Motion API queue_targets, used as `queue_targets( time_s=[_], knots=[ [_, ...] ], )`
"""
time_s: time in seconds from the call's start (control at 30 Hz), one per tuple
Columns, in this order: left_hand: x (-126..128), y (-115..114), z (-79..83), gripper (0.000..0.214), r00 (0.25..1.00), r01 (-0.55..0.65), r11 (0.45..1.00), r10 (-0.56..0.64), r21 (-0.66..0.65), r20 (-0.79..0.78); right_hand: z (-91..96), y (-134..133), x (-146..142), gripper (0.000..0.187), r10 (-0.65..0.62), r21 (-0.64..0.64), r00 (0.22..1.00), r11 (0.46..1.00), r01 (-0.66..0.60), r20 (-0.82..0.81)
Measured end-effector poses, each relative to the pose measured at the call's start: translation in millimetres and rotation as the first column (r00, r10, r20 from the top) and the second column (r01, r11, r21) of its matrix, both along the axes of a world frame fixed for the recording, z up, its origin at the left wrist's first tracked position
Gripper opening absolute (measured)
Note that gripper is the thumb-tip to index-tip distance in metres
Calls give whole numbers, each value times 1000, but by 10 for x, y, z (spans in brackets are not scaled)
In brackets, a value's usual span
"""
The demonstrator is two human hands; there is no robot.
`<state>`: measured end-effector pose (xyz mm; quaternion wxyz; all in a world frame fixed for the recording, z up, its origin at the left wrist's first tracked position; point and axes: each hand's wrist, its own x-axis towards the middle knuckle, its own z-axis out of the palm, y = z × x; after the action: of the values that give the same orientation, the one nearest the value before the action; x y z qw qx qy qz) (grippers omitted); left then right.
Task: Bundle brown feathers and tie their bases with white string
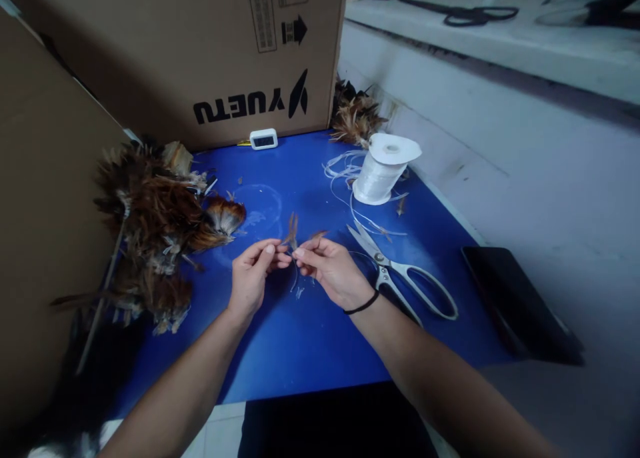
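Over the blue tabletop, my right hand (327,265) pinches small brown feathers (293,230) between thumb and fingertips; another brown tip shows above its index finger. My left hand (255,271) is closed in a pinch beside the same feathers, but what lies between its fingertips is too small to tell. A thin pale cord (295,278) dangles below the fingertips. Right of my right hand lie open-bladed scissors (383,261) with silver handles. Behind them stands a white spool (379,175) of clear ribbon-like cord, with loose loops around it.
Piles of brown feathers (155,211) fill the table's left side. A small white digital timer (263,139) sits before a large cardboard box (215,51). More feathers (357,115) lie behind the spool. At right rests a black phone-like device (515,298); black scissors (465,13) lie on the ledge.
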<state>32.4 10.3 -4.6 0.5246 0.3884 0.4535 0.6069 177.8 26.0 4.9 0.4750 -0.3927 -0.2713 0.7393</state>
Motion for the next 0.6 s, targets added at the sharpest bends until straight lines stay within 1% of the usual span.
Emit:
queue_targets(
  time_s=[0.1,0.17,0.23,0.33,0.6],
  knots=[
    [10,-1,-23,32,998,30,998,-27,-61,54,18,-4,1,27,8,9,1000,1000,-8,-7],
    [21,-9,-32,35,995,55,993,-46,-108,86,25,-2,2,27,2,18,1000,1000,-2,4],
    [33,-20,-34,28,993,75,987,-60,-140,105,29,0,-2,28,-17,31,999,999,16,32],
    [53,-40,-30,21,993,73,985,-57,-156,103,29,-5,-21,28,-31,62,997,998,26,76],
    [80,-75,-20,19,996,60,976,-44,-209,80,-6,-38,-70,25,-16,98,992,995,3,127]
  ],
)
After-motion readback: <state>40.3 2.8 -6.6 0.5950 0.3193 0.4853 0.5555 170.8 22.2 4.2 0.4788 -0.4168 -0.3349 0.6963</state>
